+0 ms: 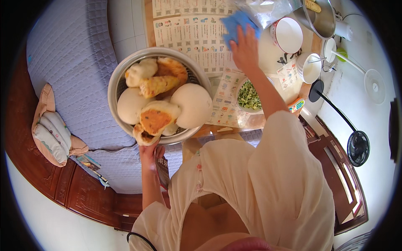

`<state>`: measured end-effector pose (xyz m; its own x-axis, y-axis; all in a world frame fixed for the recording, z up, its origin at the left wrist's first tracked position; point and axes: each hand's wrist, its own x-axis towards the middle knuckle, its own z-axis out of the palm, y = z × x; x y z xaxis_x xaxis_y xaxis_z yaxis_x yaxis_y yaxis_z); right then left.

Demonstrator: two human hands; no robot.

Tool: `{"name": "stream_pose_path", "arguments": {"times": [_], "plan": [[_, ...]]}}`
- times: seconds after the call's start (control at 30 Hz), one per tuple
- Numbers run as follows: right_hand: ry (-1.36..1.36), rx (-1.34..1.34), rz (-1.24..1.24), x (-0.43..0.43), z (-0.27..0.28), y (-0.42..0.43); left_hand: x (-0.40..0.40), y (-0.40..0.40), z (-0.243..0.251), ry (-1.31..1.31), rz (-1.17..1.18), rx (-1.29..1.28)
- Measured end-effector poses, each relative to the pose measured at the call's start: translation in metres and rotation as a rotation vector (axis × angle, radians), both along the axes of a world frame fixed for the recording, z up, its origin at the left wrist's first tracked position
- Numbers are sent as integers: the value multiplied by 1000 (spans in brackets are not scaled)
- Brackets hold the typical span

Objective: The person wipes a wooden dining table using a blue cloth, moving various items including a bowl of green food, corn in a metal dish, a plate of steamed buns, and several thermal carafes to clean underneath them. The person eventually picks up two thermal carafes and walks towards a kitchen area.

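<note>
My left hand (pixel 150 153) grips the near rim of a round metal steamer basket (pixel 113 94), along with a dark printed packet or box (pixel 162 171) under it. In the basket lie smooth white steamed buns (pixel 192 105), a browned bun piece (pixel 155 120) and a piece of corn on the cob (pixel 159 86). My right hand (pixel 246 51) presses on a blue cloth (pixel 240 26) on the table, over printed paper sheets (pixel 201 44). My right forearm crosses over a bowl of chopped green vegetables (pixel 249 96).
Right of the cloth stand a white bowl with a red pattern (pixel 287 35), a white bowl with a utensil (pixel 309 68) and a metal pot (pixel 326 22). A clear plastic bag (pixel 267 11) lies behind the cloth. A quilted sofa cover (pixel 75 78) spans the left.
</note>
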<state>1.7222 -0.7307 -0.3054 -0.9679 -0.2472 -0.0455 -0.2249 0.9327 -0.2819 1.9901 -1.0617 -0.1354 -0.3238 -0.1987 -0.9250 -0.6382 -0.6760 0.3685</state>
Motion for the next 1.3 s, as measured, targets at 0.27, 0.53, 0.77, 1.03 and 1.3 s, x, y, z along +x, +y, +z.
{"name": "stream_pose_path", "arguments": {"times": [0.27,0.53,0.77,1.03,1.3], "plan": [[-26,-67,-678,16,-18,-11,-66,18,-18,150,-104,35],[-287,48,55,186,17,-147,-146,10,-37,426,-94,67],[-459,-187,634,299,31,-150,-183,28,-88,272,-269,65],[-480,-240,855,300,36,-129,-163,52,-138,435,-343,95],[-721,-443,615,281,12,-126,-117,6,-118,504,-620,-110]]}}
